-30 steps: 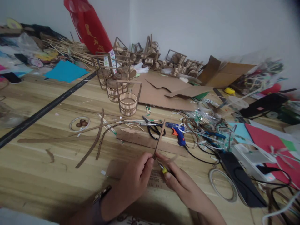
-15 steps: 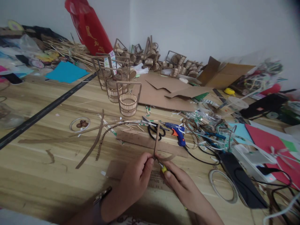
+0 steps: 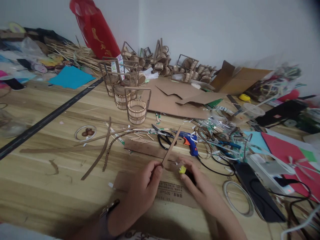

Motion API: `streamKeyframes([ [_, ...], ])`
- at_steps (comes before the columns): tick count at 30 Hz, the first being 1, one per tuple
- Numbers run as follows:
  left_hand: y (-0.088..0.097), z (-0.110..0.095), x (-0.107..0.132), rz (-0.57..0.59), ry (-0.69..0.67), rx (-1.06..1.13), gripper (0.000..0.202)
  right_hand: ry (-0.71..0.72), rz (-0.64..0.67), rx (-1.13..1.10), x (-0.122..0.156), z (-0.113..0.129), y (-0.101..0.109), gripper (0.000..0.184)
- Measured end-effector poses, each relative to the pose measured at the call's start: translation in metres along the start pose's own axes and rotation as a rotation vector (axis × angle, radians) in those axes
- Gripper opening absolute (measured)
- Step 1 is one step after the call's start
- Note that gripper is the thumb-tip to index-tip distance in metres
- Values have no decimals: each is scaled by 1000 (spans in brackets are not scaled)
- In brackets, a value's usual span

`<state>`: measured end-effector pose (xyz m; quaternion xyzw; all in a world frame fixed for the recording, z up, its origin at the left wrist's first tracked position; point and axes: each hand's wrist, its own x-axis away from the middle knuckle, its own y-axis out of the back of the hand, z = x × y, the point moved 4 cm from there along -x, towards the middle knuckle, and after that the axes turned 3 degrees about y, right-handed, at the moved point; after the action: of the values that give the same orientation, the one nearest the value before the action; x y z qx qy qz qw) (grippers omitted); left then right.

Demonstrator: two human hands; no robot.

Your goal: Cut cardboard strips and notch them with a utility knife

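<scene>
My left hand (image 3: 147, 181) pinches the near end of a narrow brown cardboard strip (image 3: 172, 145), which slants up and to the right. In my right hand (image 3: 197, 186) is a yellow-and-black craft knife (image 3: 182, 169); its metal tip is blurred, and the fingers cover most of the handle. A gap separates the knife from the strip. Beneath both hands lies a printed cardboard piece (image 3: 172, 191). Just beyond are black scissors (image 3: 163, 140), a blue glue gun (image 3: 191, 143) and a longer cardboard strip (image 3: 145, 149).
Small wooden-slat baskets (image 3: 137, 111) with tall handles stand behind, near cardboard sheets (image 3: 170, 101). Left lie curved strips (image 3: 100, 156) and a ring (image 3: 85, 133) around brown balls. Rightward are a tape ring (image 3: 238, 198), a phone (image 3: 258, 191) and a white power strip (image 3: 271, 173).
My right hand has drawn the knife rightward and up, off the strip's near end. The strip has tipped from nearly upright to leaning right. My left hand has barely moved.
</scene>
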<state>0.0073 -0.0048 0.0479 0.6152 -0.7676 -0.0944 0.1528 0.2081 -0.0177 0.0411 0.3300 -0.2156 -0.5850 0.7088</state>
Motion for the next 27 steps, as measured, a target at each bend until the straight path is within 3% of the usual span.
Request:
streamKeyframes([
  [5, -1, 0, 1, 15, -17, -8, 38, 130, -175, 418, -8, -9, -9, 38],
  [10, -4, 0, 2, 52, -46, -38, 34, 369, -484, 434, 3, 28, -10, 26],
  [15, -11, 3, 3, 115, -109, -102, 28, 521, -471, 294, 9, 55, -19, 31],
  [27, -8, 0, 15, 40, -342, -313, 25, 391, -511, 9, 5, 53, -18, 17],
])
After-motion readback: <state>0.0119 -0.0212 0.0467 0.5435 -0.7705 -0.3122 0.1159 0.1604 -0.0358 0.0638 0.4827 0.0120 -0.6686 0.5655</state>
